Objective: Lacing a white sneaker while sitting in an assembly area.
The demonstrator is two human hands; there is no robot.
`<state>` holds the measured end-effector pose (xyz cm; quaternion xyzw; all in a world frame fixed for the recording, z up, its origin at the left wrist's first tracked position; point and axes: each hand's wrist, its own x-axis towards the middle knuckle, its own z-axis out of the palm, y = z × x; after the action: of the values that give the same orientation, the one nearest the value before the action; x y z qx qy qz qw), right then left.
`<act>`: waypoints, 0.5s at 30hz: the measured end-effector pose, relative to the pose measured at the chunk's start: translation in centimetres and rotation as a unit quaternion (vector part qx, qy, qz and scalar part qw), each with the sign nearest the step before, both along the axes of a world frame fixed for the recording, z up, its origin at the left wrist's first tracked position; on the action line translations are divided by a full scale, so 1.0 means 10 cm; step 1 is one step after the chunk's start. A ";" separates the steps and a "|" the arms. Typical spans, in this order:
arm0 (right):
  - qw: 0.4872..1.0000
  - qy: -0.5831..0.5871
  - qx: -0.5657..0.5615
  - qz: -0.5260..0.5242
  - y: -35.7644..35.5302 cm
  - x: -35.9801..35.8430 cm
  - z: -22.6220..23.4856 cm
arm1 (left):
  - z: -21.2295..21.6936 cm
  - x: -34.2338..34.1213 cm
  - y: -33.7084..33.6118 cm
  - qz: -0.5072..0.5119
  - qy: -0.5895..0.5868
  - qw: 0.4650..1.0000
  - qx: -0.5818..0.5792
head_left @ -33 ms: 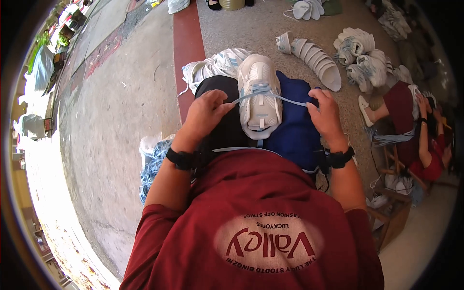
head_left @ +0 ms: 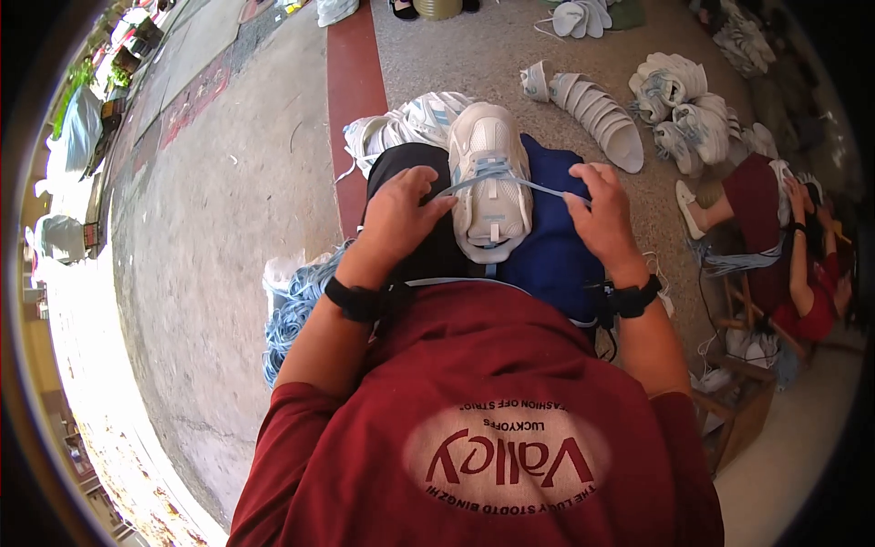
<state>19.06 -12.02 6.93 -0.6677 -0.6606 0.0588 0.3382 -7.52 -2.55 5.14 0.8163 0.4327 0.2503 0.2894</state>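
Note:
A white sneaker (head_left: pixel 488 223) lies across my lap, toe pointing away and tongue toward me. Its light blue shoelace (head_left: pixel 545 189) runs through the upper eyelets, with one end drawn out to each side. Left of the shoe, my left hand (head_left: pixel 404 214) pinches one lace end between thumb and fingers. On the other side my right hand (head_left: pixel 600 214) pinches the opposite end, its index finger raised. Both lace ends look nearly taut. Under the shoe are a black cloth (head_left: pixel 387 169) and a blue cloth (head_left: pixel 551 246) over my legs.
White shoes (head_left: pixel 401 128) are piled just beyond my left knee. A bundle of blue laces (head_left: pixel 296 319) lies by my left forearm. Nested white shoe pieces (head_left: pixel 592 114) curve along the floor ahead, near more white shoes (head_left: pixel 684 109). At right sits a co-worker (head_left: pixel 807 292) beside a wooden stool (head_left: pixel 743 410).
Both hands have come slightly inward toward the shoe, my left more clearly, and the lace spans between them are shorter. The sneaker has stayed in place.

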 end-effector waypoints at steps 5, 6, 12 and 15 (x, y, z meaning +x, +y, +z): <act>0.991 -0.118 -0.055 0.037 0.31 -0.43 -0.29 | -0.08 0.51 -0.06 -0.035 0.074 0.990 0.117; 0.989 -0.124 -0.075 0.029 0.32 -0.45 -0.31 | -0.10 0.55 0.00 -0.028 0.101 0.987 0.121; 0.983 -0.135 -0.122 0.027 0.56 -0.57 -0.32 | -0.34 0.66 0.23 0.003 0.096 0.988 0.121; 0.982 -0.158 -0.103 0.021 0.54 -0.56 -0.30 | -0.27 0.65 0.24 -0.019 0.097 0.989 0.113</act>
<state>13.51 -6.63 3.98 -0.6860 -0.7096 0.0273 0.1583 -0.98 -0.16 2.45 0.8722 0.4123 0.2112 0.1569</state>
